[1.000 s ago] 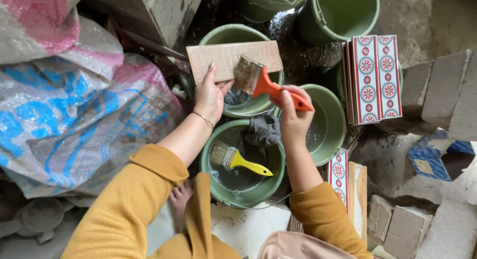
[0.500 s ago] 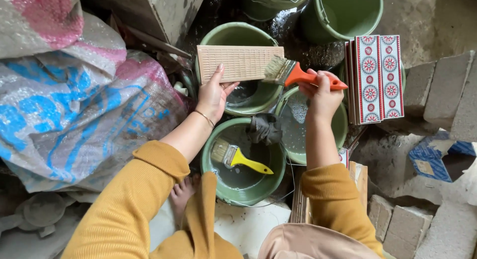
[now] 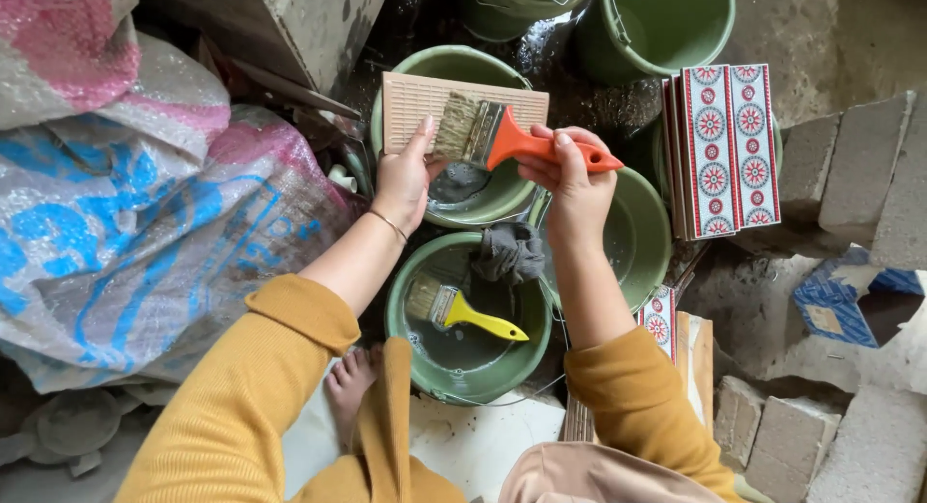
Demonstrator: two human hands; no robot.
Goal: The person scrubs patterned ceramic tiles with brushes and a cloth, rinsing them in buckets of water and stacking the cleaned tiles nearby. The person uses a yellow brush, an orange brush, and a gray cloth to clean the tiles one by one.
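The right hand [image 3: 570,170], wrapped tight around the orange brush [image 3: 502,141], has swept it back onto the ribbed tile [image 3: 415,102] that the left hand [image 3: 406,175] pinches over a green bucket [image 3: 483,204].

A person wears a mustard-yellow knitted top with ribbed cuffs, both sleeves pushed up to mid-forearm. A thin bracelet [image 3: 388,225] circles the wrist of the left hand [image 3: 404,178]; the right hand [image 3: 572,180] is bare of jewellery. Light tan trousers cover the lap, and one foot [image 3: 350,385] is unshod.
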